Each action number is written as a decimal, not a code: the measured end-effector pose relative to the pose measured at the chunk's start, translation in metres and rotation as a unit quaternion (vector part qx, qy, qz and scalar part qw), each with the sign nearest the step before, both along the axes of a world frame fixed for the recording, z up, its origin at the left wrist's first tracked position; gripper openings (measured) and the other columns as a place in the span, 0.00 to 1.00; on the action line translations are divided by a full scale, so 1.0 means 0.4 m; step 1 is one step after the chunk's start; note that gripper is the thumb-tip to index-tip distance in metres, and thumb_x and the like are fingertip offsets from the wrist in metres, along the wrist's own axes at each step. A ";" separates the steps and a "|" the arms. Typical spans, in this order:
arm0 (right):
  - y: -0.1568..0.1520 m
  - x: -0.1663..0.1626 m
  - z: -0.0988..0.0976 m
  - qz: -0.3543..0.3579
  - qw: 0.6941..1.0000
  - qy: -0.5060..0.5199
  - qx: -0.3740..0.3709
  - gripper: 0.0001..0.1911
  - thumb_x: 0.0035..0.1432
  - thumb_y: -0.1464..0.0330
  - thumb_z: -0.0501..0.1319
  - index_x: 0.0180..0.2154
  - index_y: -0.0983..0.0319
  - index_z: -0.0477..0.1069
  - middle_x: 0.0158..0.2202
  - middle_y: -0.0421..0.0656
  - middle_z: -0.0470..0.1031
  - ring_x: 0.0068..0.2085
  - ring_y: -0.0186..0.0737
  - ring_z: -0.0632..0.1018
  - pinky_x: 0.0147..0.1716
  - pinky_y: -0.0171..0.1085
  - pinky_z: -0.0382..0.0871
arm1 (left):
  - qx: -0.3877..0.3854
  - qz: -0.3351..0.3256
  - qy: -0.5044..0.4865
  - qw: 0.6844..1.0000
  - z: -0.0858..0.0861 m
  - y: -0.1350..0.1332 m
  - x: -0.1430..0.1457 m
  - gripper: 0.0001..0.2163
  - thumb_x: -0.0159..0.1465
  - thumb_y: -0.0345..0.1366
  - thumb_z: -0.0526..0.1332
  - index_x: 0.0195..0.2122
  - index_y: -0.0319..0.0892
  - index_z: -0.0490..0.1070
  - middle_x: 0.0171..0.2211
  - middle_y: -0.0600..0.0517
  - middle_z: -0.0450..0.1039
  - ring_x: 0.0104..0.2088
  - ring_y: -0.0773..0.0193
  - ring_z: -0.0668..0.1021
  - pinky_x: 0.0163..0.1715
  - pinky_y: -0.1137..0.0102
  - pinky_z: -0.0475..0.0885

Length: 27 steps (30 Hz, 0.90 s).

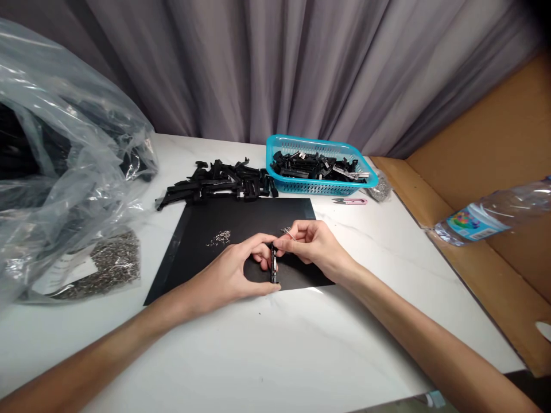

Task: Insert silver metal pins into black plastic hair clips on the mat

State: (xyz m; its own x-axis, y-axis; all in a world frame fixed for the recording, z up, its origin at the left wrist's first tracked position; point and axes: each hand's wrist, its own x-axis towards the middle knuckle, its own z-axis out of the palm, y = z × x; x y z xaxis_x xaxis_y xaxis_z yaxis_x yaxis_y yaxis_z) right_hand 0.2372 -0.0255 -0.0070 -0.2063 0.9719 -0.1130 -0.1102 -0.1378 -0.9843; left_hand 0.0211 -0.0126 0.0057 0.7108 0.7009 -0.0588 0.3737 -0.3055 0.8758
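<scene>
Between the thumb and fingers of my left hand (pixel 232 267) a small black plastic part (pixel 273 265) is held on end, with a bright metal strip along it. My right hand (pixel 313 244) pinches a thin metal pin (pixel 290 234) at the part's upper end. Whether the pin touches the part is too small to tell. Both hands are over the front of a black mat (pixel 189 246). A small heap of metal pins (pixel 221 237) lies on the mat beyond my left hand. A few more small pieces show just behind my right fingers.
A blue basket (pixel 322 186) of black and metal parts stands at the back, beside a pile of black parts (pixel 224 182). Pink snips (pixel 350 201) lie in front. Clear bags (pixel 103 261) fill the left; a cardboard box (pixel 482 132) and plastic bottle (pixel 477 221) are right.
</scene>
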 end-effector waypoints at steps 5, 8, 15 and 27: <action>0.004 0.003 -0.006 0.004 1.000 -0.005 0.005 0.24 0.44 0.54 0.79 0.26 0.62 0.69 0.28 0.43 0.82 0.18 0.24 0.60 0.15 0.31 0.45 | 0.013 0.004 0.004 1.000 -0.012 0.003 0.002 0.21 0.61 0.40 0.71 0.52 0.47 0.66 0.38 0.57 0.73 0.39 0.63 0.75 0.45 0.65 0.70; 0.007 0.003 -0.012 0.000 1.000 -0.013 0.007 0.25 0.45 0.53 0.78 0.27 0.62 0.70 0.28 0.43 0.82 0.19 0.25 0.62 0.15 0.31 0.45 | 0.021 0.006 0.002 1.000 -0.019 0.005 0.003 0.21 0.60 0.41 0.71 0.51 0.47 0.66 0.38 0.56 0.73 0.39 0.63 0.75 0.45 0.66 0.70; 0.006 0.004 -0.002 0.014 0.999 -0.048 0.013 0.26 0.46 0.49 0.76 0.29 0.62 0.70 0.29 0.42 0.80 0.20 0.27 0.63 0.17 0.31 0.47 | 0.024 0.017 0.016 0.999 -0.006 0.004 0.009 0.22 0.60 0.42 0.71 0.53 0.46 0.67 0.38 0.56 0.74 0.38 0.63 0.75 0.43 0.65 0.71; 0.003 0.051 -0.011 -0.138 0.936 -0.241 0.214 0.27 0.72 0.49 0.53 0.33 0.60 0.80 0.36 0.45 0.75 0.38 0.40 0.75 0.45 0.41 0.68 | -0.019 0.040 0.002 0.999 0.001 0.004 0.004 0.32 0.55 0.48 0.75 0.59 0.46 0.71 0.36 0.55 0.76 0.40 0.60 0.77 0.46 0.63 0.74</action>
State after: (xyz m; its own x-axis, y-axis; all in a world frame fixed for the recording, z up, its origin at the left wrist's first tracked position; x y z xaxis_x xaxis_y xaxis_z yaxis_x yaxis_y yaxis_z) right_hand 0.2575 -0.0241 -0.0114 0.0351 0.9584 0.2833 0.3882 0.2481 -0.8875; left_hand 0.0229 -0.0111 0.0062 0.6519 0.7531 -0.0888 0.3990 -0.2410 0.8847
